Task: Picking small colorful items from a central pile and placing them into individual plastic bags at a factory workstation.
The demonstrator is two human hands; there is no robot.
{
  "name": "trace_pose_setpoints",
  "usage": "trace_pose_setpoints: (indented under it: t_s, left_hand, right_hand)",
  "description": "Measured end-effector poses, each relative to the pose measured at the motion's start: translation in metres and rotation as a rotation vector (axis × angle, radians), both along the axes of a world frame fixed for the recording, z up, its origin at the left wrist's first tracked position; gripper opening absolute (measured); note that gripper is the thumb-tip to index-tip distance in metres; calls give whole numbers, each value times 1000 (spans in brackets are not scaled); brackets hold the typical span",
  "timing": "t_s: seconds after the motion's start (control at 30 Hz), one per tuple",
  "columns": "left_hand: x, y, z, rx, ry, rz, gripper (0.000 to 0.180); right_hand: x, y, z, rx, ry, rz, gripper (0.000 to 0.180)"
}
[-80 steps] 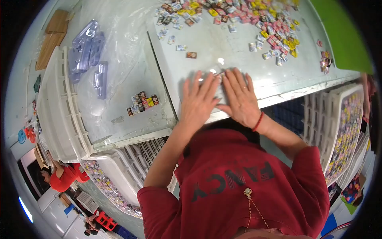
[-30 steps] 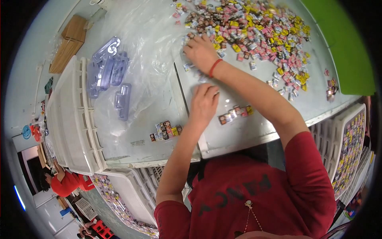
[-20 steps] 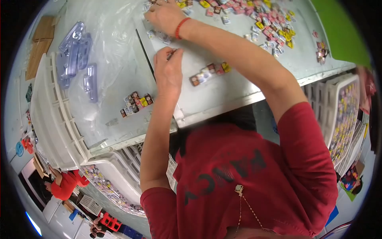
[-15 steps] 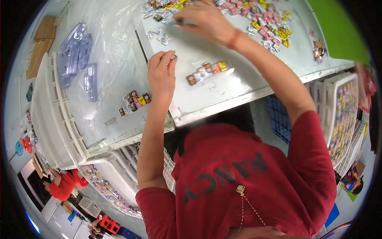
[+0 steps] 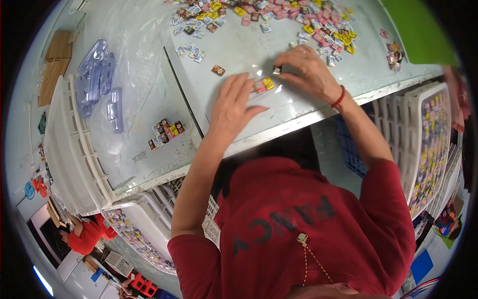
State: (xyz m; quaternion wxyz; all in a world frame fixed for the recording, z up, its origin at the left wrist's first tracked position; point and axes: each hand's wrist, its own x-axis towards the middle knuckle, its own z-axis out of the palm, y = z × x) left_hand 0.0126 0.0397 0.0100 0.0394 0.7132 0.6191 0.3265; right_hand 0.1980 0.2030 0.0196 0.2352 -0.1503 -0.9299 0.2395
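My left hand (image 5: pixel 231 107) lies over the left part of a row of small box-shaped pieces, fingers stretched out and thumb apart. Pink and yellow pieces (image 5: pixel 264 85) show at the row's right end; the rest of it is hidden under the hand. Just right of the row, my right hand (image 5: pixel 311 72) pinches a small dark box-shaped piece (image 5: pixel 277 70) between thumb and fingers. One brown piece (image 5: pixel 218 70) lies alone beyond my left fingers. Farther back spreads a loose heap of pink, yellow, white and brown pieces (image 5: pixel 323 30).
A dark-and-yellow cluster of pieces (image 5: pixel 166 133) sits left of the table seam. Clear plastic trays (image 5: pixel 97 74) lie on plastic film at the far left. White crates (image 5: pixel 423 144) stand at the right, more at the left. A green board (image 5: pixel 423 32) is at the far right.
My right hand has come back from the far heap to the row's right end. My left hand has moved right, unpinched, over the row. A brown piece now lies on the table.
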Motion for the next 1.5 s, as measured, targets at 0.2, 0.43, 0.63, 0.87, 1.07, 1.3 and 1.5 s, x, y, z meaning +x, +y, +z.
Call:
trace_pose_setpoints:
  t_s: [0.2,0.43,0.63,0.87,1.07,1.3,1.5]
  left_hand:
    - [3,-1,-13,-13,-10,6,59]
    - [10,5,-2,26,-2,24,58]
    - [11,10,-11,-47,70,-69,47]
    - [11,8,-13,-37,-41,-81,41]
    - [9,7,-14,-3,-32,-72,41]
    - [6,7,-12,-23,-41,-94,41]
    - [6,8,-11,-19,-18,-120,42]
  right_hand:
    - [3,-8,-1,51,-36,23,29]
    - [-5,-5,5,224,-126,113,29]
    - [-8,-8,8,203,-225,141,25]
    - [-1,-12,-6,162,-63,119,19]
    - [-1,-15,-16,172,46,103,17]
    - [5,-15,-25,233,21,185,26]
    - [21,-29,-26,196,-60,91,37]
